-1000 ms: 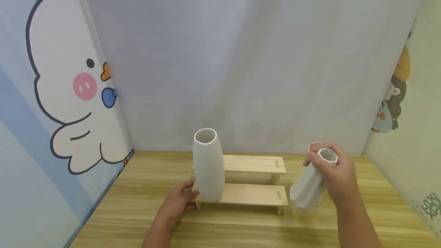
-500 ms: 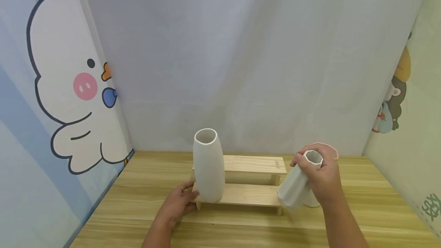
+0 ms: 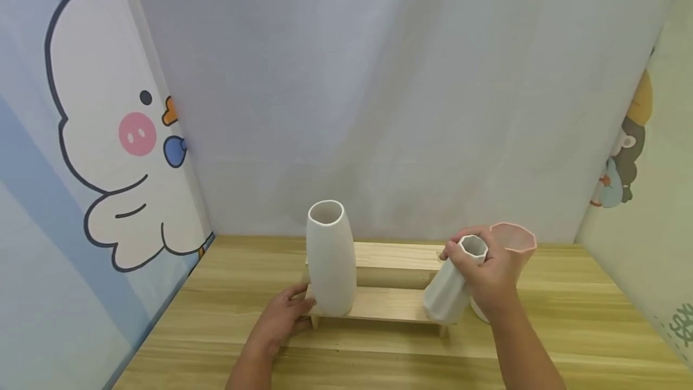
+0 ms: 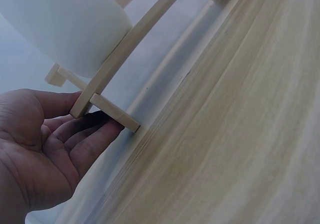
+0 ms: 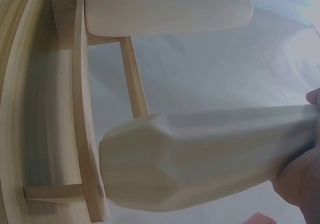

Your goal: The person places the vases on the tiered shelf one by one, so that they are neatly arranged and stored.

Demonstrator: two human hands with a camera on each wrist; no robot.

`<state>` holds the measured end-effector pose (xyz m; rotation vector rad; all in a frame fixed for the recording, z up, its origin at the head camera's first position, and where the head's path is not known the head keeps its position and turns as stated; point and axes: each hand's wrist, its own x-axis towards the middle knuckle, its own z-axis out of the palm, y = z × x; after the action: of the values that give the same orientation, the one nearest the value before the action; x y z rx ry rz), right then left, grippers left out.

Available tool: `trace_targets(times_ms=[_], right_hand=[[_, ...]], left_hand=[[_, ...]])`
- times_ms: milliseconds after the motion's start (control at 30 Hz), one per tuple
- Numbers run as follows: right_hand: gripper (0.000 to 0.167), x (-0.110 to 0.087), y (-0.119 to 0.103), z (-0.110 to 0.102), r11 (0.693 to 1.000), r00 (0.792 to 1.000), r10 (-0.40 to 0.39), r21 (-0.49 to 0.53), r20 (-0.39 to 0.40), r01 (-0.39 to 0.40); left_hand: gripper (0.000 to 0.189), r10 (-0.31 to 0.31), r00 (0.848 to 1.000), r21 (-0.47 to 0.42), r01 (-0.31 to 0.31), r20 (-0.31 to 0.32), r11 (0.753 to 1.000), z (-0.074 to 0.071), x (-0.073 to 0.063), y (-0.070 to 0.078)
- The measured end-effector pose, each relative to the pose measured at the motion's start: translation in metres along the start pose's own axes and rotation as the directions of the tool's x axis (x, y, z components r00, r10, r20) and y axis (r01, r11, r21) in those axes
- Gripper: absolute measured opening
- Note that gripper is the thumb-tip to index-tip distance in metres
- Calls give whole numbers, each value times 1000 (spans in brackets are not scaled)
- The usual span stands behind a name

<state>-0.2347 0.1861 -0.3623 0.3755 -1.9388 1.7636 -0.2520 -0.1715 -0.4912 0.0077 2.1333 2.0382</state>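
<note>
We see the faceted white vase (image 3: 445,295) at the right end of the lower wooden shelf (image 3: 387,303), inside the grasp of our right hand (image 3: 489,278). The fingers and thumb curl round it just below its many-sided mouth, and in the head view it slants, the mouth lying to the right of the base. In the right wrist view the base is right against the board; we cannot tell whether it bears fully on it.

Our left hand (image 3: 281,316) is well apart from this vase, at the opposite end of the same shelf. It pinches that end, the thumb at the board and the fingers at the leg beneath.

Between our hands, nearer the left one, a smooth white vase (image 3: 331,269) stands upright on the lower shelf. The upper wooden shelf (image 3: 397,256) runs just behind and higher. Beside the right hand and partly hidden by it, we make out a pink-rimmed vase (image 3: 511,238).

All this is on a wood-grained worktop (image 3: 379,366), with a pale cloth backdrop (image 3: 368,107) behind and a cartoon bird (image 3: 103,107) printed on our left.
</note>
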Motion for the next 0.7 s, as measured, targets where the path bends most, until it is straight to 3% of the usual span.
trace_targets(times_ms=[200,700], right_hand=[[11,0,1,5,999,1000,25,24,-3,-25],[11,-1,9,11,994,994,-104,-31,27,105]], left_hand=[[59,-2,1000,-15,2,1,1000,-1,1,0],[56,0,1000,-22,0,-9,1000,2,-1,0]])
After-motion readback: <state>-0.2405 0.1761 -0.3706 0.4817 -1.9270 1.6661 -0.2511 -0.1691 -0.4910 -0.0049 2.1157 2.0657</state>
